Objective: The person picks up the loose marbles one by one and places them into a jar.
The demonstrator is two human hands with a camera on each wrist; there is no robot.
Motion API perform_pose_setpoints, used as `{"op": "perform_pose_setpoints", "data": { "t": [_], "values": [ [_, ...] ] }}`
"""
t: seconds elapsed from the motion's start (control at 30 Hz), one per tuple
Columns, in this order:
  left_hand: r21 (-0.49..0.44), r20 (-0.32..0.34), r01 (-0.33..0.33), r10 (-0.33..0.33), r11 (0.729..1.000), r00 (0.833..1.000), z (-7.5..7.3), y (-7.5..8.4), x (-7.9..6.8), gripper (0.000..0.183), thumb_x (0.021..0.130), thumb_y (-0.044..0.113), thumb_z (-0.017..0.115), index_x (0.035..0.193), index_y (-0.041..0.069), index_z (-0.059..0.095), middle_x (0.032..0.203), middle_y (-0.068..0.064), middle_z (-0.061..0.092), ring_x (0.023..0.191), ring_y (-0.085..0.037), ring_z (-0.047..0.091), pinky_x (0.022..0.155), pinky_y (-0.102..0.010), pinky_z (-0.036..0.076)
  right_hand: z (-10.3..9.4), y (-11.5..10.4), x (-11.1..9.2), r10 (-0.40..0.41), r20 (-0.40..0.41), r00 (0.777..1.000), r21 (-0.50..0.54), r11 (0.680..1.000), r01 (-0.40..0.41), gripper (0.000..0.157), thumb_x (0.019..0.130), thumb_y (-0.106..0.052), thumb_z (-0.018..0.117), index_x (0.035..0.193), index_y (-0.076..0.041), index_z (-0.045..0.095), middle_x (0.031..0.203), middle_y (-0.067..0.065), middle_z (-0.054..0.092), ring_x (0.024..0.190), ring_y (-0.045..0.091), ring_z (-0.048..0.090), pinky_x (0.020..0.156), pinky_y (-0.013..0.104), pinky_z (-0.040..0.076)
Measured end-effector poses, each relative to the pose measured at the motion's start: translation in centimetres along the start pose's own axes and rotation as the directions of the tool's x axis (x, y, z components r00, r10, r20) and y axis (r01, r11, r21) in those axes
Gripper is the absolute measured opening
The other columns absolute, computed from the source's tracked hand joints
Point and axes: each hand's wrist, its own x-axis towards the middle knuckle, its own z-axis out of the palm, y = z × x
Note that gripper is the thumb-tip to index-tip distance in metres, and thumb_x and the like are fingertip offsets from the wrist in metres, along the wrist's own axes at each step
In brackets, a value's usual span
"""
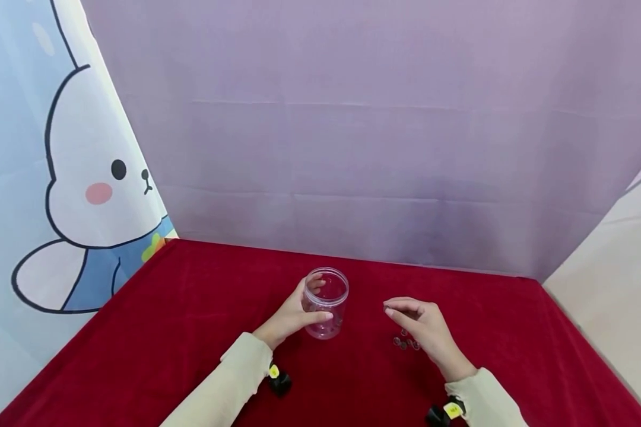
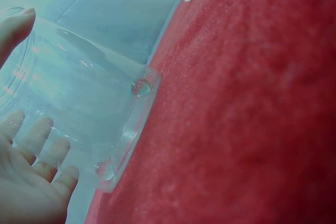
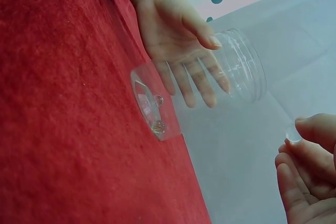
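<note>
My left hand (image 1: 287,318) grips a clear plastic jar (image 1: 335,299) round its side, thumb in front and fingers behind. The jar stands upright on the red cloth, its mouth uncovered. Inside, a glass marble (image 2: 140,87) and a second marble (image 2: 104,170) lie at the bottom. To the right of the jar, my right hand (image 1: 424,329) pinches a clear marble (image 3: 294,134) between thumb and fingertips, held above the cloth. Below that hand, several loose marbles (image 1: 403,344) lie in a small cluster, partly hidden by it.
Red cloth (image 1: 192,308) covers the table. A plain pale purple curtain (image 1: 320,148) hangs behind its far edge. On the left is a printed cloth with a cartoon figure (image 1: 96,160), and a pale cloth (image 1: 614,284) hangs on the right.
</note>
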Motion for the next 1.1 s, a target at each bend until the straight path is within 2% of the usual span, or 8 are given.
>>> {"op": "perform_pose_setpoints", "data": {
  "t": [0.27, 0.53, 0.7, 0.83, 1.1],
  "values": [
    [-0.003, -0.002, -0.002, 0.002, 1.000, 1.000, -0.2, 0.2, 0.0, 0.084, 0.079, 0.018, 0.076, 0.145, 0.026, 0.025, 0.148, -0.010, 0.032, 0.136, -0.029, 0.029, 0.107, -0.052, 0.032, 0.6, -0.5, 0.2, -0.002, -0.004, 1.000, 0.001, 1.000, 0.002, 0.026, 0.086, -0.020, 0.070, 0.106, -0.003, 0.071, 0.111, 0.016, 0.066, 0.094, 0.006, 0.064, 0.081, 0.021, 0.051],
    [-0.016, 0.003, -0.025, 0.025, 1.000, 1.000, -0.1, 0.4, -0.3, 0.084, 0.080, 0.013, 0.075, 0.146, 0.024, 0.024, 0.148, -0.009, 0.032, 0.137, -0.027, 0.028, 0.110, -0.050, 0.026, 1.0, -1.1, 0.4, -0.026, -0.015, 1.000, -0.010, 1.000, 0.026, 0.024, 0.086, -0.020, 0.070, 0.104, -0.005, 0.071, 0.109, 0.012, 0.067, 0.095, 0.007, 0.064, 0.082, 0.021, 0.051],
    [-0.013, 0.017, -0.016, 0.016, 1.000, 1.000, -0.3, 0.5, -0.4, 0.083, 0.081, 0.014, 0.074, 0.147, 0.022, 0.023, 0.149, -0.009, 0.031, 0.137, -0.028, 0.028, 0.109, -0.051, 0.027, 1.4, -1.6, 0.4, -0.062, -0.035, 0.997, -0.016, 0.998, 0.062, 0.023, 0.086, -0.019, 0.070, 0.104, -0.005, 0.071, 0.109, 0.012, 0.067, 0.095, 0.006, 0.064, 0.082, 0.020, 0.051],
    [-0.027, 0.003, -0.013, 0.013, 1.000, 1.000, -0.4, 0.6, -0.5, 0.082, 0.080, 0.013, 0.074, 0.146, 0.024, 0.024, 0.148, -0.008, 0.032, 0.137, -0.028, 0.028, 0.109, -0.052, 0.027, 1.9, -2.3, 0.6, -0.096, -0.026, 0.995, -0.011, 0.995, 0.095, 0.023, 0.086, -0.019, 0.069, 0.104, -0.005, 0.071, 0.109, 0.013, 0.067, 0.094, 0.007, 0.065, 0.082, 0.020, 0.051],
    [-0.029, 0.014, -0.018, 0.019, 0.999, 1.000, -0.2, 0.9, -0.6, 0.082, 0.081, 0.014, 0.074, 0.145, 0.026, 0.024, 0.148, -0.008, 0.032, 0.137, -0.028, 0.028, 0.110, -0.051, 0.027, 2.3, -3.5, 0.7, -0.070, -0.050, 0.996, -0.006, 0.998, 0.069, 0.023, 0.086, -0.019, 0.069, 0.105, -0.006, 0.071, 0.109, 0.010, 0.068, 0.094, 0.008, 0.065, 0.082, 0.020, 0.051]
  ]
}}
